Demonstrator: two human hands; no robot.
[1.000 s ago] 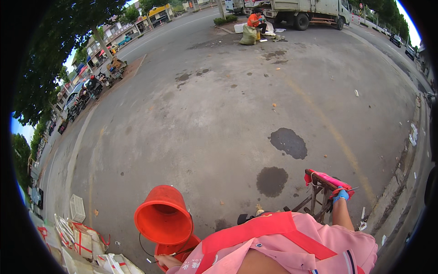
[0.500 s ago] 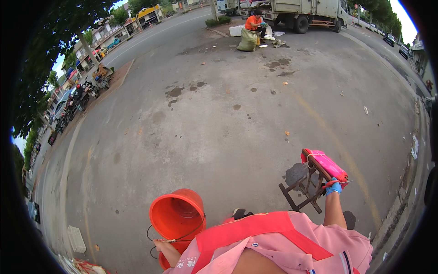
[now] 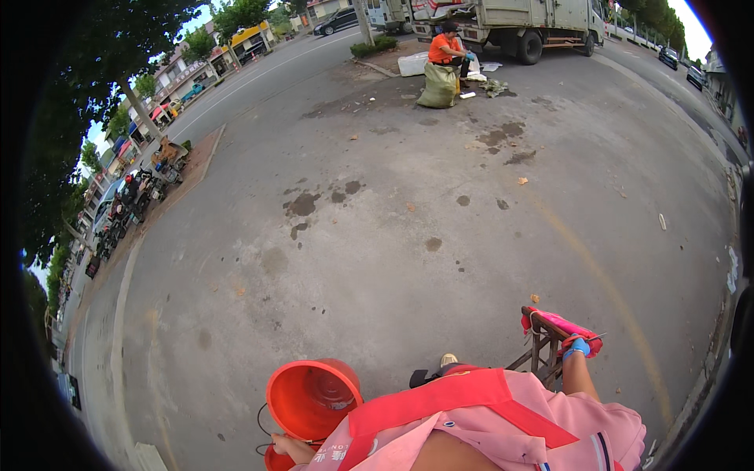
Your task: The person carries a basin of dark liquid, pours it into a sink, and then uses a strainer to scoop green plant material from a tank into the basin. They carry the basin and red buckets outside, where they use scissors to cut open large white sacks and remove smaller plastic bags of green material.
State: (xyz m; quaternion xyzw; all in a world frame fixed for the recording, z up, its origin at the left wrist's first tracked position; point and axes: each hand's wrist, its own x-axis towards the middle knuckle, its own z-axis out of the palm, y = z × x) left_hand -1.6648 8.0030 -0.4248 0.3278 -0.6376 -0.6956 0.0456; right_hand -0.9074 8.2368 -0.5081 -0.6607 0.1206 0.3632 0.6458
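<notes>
My bare left hand is closed at the wire handle of an orange-red plastic bucket. The bucket is tipped, its mouth showing, and looks empty. Below that hand is another orange-red rounded piece, partly cut off by the picture's edge. In a blue glove, my right hand grips a dark wooden folding stool by the end of its seat, which has a bright pink wrapping. At the same hand is a red item with a thin pointed tip, too small to name.
Ahead, a person in orange sits beside a bulging green sack, behind a white truck. Parked motorbikes line the left kerb. A pale crate-like object lies at lower left. Wet patches mark the pavement.
The ground and the seated person have shifted down in the picture. A shoe now shows beneath me. The stool is carried lower and closer to my body; both hands keep their hold.
</notes>
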